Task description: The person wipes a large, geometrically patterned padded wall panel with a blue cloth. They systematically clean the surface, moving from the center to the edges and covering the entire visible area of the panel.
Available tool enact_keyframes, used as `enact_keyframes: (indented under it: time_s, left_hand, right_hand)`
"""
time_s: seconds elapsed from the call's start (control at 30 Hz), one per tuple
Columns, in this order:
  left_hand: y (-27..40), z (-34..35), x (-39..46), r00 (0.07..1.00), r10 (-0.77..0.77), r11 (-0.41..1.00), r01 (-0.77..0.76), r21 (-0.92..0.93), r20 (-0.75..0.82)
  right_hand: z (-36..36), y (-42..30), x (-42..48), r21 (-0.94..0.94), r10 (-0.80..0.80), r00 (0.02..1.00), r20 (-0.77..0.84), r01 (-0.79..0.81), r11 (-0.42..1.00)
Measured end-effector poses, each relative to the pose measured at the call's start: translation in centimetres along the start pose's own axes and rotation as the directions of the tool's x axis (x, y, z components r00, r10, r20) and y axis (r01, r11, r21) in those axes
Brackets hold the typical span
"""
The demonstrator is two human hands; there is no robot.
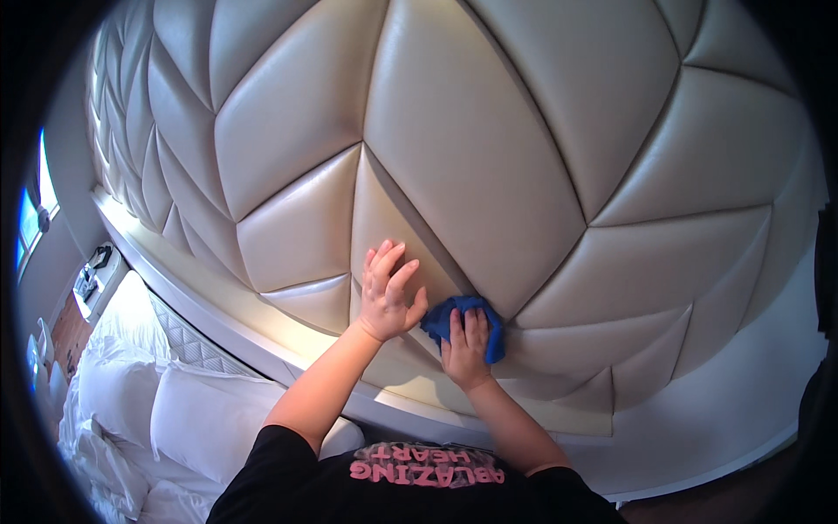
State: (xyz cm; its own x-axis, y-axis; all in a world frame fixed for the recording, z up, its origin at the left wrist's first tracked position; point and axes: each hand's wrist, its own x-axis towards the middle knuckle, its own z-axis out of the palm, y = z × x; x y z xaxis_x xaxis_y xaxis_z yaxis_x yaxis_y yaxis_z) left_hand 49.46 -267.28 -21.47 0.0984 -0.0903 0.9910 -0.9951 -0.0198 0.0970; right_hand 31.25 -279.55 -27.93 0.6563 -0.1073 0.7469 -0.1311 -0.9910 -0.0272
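Note:
A padded wall panel (471, 164) of cream leather-like upholstery, sewn in leaf-shaped sections, fills the view before me. My right hand (466, 347) presses a blue cloth (442, 319) flat against the panel's lower part, fingers spread over it. To its left, my left hand (391, 295) holds nothing; its fingers are apart and close to the panel. Whether its fingertips touch the upholstery I cannot tell.
A white ledge (419, 407) runs beneath the panel. At the lower left is a bed with white pillows (203, 409) and a quilted headboard (196, 337). Farther left stand a white bedside table (105, 288) with small items and a window (33, 209).

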Motion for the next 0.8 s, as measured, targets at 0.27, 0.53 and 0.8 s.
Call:
enact_keyframes:
  time_s: [0.27, 0.53, 0.8]
  left_hand:
    - [-0.4, -2.0, -3.7, 0.979, -0.130, 0.991, 0.122, 0.063, 0.154]
    - [-0.7, -1.3, -5.7, 0.977, -0.105, 0.994, 0.108, -0.007, 0.187]
    - [-1.1, -1.6, -6.2, 0.978, -0.085, 0.995, 0.074, 0.063, 0.188]
  right_hand:
    - [-2.6, -2.8, 6.5, 0.110, -0.105, 0.990, -0.099, 0.115, 0.987]
    - [-1.6, -10.2, 23.0, 0.308, -0.260, 0.908, -0.329, 0.363, 0.879]
    - [-1.4, -10.8, 22.4, 0.390, -0.227, 0.927, -0.297, 0.335, 0.858]
